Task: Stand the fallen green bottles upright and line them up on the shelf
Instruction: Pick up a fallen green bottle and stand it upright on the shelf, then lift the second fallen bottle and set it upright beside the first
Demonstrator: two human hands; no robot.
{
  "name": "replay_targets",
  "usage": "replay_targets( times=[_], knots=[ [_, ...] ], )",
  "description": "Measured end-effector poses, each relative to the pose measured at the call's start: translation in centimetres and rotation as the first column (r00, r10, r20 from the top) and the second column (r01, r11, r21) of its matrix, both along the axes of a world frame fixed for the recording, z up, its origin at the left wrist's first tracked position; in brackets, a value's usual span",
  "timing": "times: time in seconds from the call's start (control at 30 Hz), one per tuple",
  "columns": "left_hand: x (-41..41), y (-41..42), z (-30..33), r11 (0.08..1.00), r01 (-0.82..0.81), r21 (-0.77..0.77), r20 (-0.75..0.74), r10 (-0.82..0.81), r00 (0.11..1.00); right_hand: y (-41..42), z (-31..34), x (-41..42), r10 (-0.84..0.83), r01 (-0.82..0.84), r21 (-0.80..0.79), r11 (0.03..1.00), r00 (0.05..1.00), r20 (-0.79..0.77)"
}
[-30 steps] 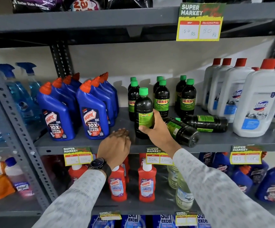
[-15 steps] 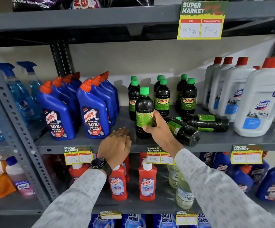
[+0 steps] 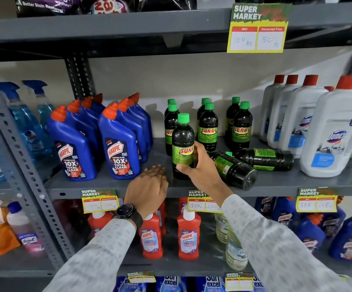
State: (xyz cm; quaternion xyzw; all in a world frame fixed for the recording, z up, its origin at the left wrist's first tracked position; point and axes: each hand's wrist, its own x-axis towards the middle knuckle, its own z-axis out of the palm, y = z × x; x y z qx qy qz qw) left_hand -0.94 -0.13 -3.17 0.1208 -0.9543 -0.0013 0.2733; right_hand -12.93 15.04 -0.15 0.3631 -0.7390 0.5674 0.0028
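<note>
Right hand (image 3: 200,165) is closed around the lower half of an upright green bottle (image 3: 183,144), thumb in front below the label and fingers wrapped behind, probably to steady it and turn the label forward. This bottle stands on the shelf (image 3: 297,182) in front of the left column of standing green bottles (image 3: 207,128). Left hand (image 3: 150,184) holds nothing; it lies flat, palm down, on the front edge of the shelf, likely as a support while the person leans in. Two fallen bottles are not yet raised: the near fallen bottle (image 3: 234,171) lies just beside the right wrist, and the far fallen bottle (image 3: 265,159) lies behind it, near the white jugs (image 3: 335,133).
</note>
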Motion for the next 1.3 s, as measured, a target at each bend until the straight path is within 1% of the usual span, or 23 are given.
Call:
replay_targets(
  times=[0.2,0.3,0.53,0.73,0.83,0.87,0.93,1.0,1.03,1.07,1.1,1.13,1.17,1.23,1.3],
  knots=[
    [0.1,0.0,0.0,1.0,-0.006,-0.001,-0.002,0.006,1.0,-0.1,0.2,0.4,-0.022,0.022,-0.025,0.999,1.0,-0.02],
    [0.0,0.0,0.0,1.0,-0.008,0.003,-0.004,0.008,1.0,0.1,0.2,0.4,-0.012,0.012,0.005,1.0,1.0,-0.025],
    [0.0,0.1,0.0,1.0,-0.006,0.001,-0.004,0.006,1.0,-0.5,-0.3,0.5,-0.124,0.124,-0.017,0.992,0.991,-0.042],
    [0.3,0.2,0.2,1.0,-0.015,0.002,-0.004,0.015,1.0,-0.4,-0.1,0.6,-0.134,0.134,-0.013,0.991,0.99,-0.032],
    [0.3,0.3,0.3,1.0,-0.012,0.004,0.021,0.011,1.0,0.1,0.3,1.2,-0.1,0.1,-0.002,0.995,0.995,-0.028],
    [0.3,0.3,0.4,1.0,-0.013,0.009,0.029,0.012,0.999,0.4,0.5,1.5,-0.094,0.094,0.002,0.996,0.994,-0.047],
    [0.1,0.4,0.7,0.999,-0.019,0.035,0.058,0.017,0.998,1.5,1.4,1.8,-0.136,0.14,0.011,0.99,0.978,-0.16],
    [-0.3,0.4,1.6,0.995,-0.028,0.098,0.102,0.018,0.995,3.0,3.2,1.6,-0.214,0.234,0.024,0.972,0.924,-0.317],
    [-0.6,0.5,2.0,0.992,-0.025,0.126,0.13,0.009,0.992,3.9,4.4,1.3,-0.259,0.301,0.043,0.953,0.878,-0.402],
    [-0.9,0.6,2.4,0.991,-0.019,0.131,0.169,-0.004,0.986,4.8,5.7,0.9,-0.288,0.37,0.083,0.925,0.828,-0.481],
    [-1.2,0.7,2.7,0.992,-0.014,0.122,0.207,-0.012,0.978,5.7,6.9,0.4,-0.289,0.431,0.159,0.888,0.794,-0.536],
    [-1.4,0.7,2.7,0.994,-0.014,0.108,0.23,-0.011,0.973,6.5,8.0,-0.2,-0.27,0.475,0.28,0.834,0.795,-0.543],
    [-1.6,0.6,2.5,0.996,-0.021,0.091,0.237,-0.001,0.971,7.2,8.9,-0.7,-0.248,0.488,0.425,0.763,0.827,-0.504],
    [-1.7,0.4,2.0,0.998,-0.041,0.045,0.252,0.028,0.967,8.3,10.0,-1.7,-0.216,0.414,0.675,0.611,0.907,-0.362],
    [-1.5,0.1,1.5,0.999,-0.033,-0.013,0.275,0.036,0.961,8.9,10.3,-2.5,-0.194,0.312,0.811,0.494,0.949,-0.247]
  ],
)
